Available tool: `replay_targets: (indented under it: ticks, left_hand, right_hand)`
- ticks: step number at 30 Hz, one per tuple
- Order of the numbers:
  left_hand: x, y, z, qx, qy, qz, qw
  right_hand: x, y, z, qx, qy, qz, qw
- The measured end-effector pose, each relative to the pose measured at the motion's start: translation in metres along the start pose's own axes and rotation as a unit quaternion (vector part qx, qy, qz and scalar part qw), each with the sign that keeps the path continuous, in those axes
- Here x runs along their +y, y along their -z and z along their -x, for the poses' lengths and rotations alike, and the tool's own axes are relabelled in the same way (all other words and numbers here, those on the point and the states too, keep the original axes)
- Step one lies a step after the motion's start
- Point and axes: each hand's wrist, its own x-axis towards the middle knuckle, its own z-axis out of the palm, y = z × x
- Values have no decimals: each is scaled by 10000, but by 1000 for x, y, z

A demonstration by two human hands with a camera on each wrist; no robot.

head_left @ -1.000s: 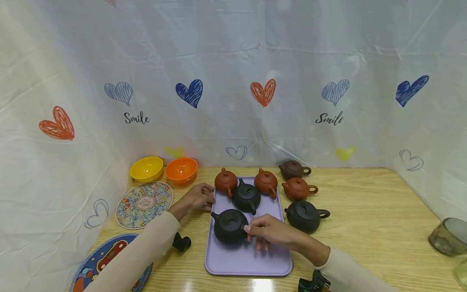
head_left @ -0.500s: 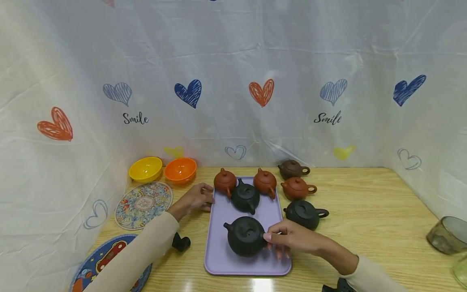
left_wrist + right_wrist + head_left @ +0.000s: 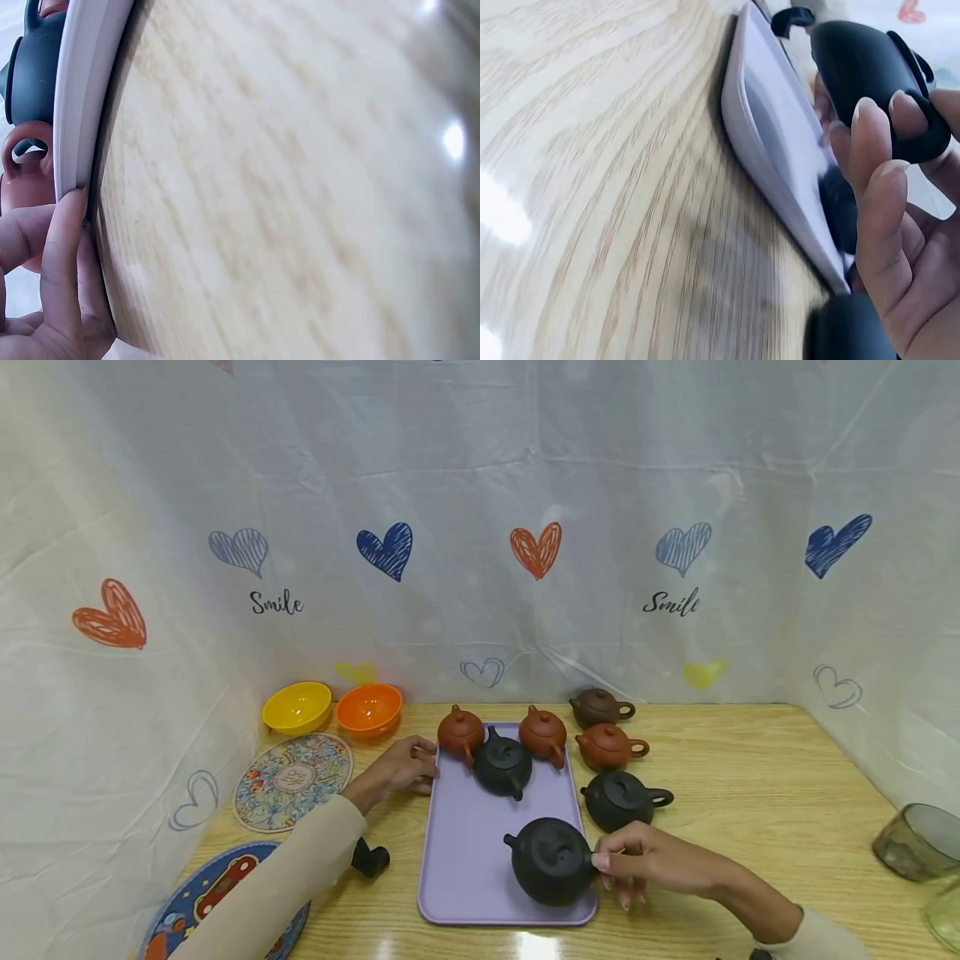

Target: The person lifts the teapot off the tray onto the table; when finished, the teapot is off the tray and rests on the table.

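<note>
My right hand (image 3: 651, 860) holds a black teapot (image 3: 553, 860) by its handle, a finger through the loop in the right wrist view. The pot is lifted above the front right of the lilac tray (image 3: 465, 860), its spout pointing left. My left hand (image 3: 405, 765) grips the tray's left rim, and its fingertips (image 3: 72, 206) press the rim's side in the left wrist view. At the tray's far end stand another black teapot (image 3: 502, 765) and two reddish-brown teapots, one at the left (image 3: 461, 731) and one at the right (image 3: 542, 732).
Right of the tray, a dark brown teapot (image 3: 597, 708), a reddish-brown teapot (image 3: 606, 747) and a black teapot (image 3: 619, 802) stand in a row. Yellow (image 3: 297, 708) and orange (image 3: 369, 710) bowls and two patterned round mats (image 3: 294, 781) lie left. A glass (image 3: 918, 843) stands far right.
My right hand has carried the black teapot from the tray's middle left to its front right corner, raising it. The left hand has stayed at the tray's left rim.
</note>
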Motion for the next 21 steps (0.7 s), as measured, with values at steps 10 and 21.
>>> replay_targets:
  ticks: [10,21]
  left_hand:
    - [0,-1,0,22,-15,-39,10000]
    - [0,-1,0,54,-15,95,9999]
  right_hand:
    - [13,18,37,-224,11,-365,9991]
    - [27,32,68,-303,-138,-357,9988]
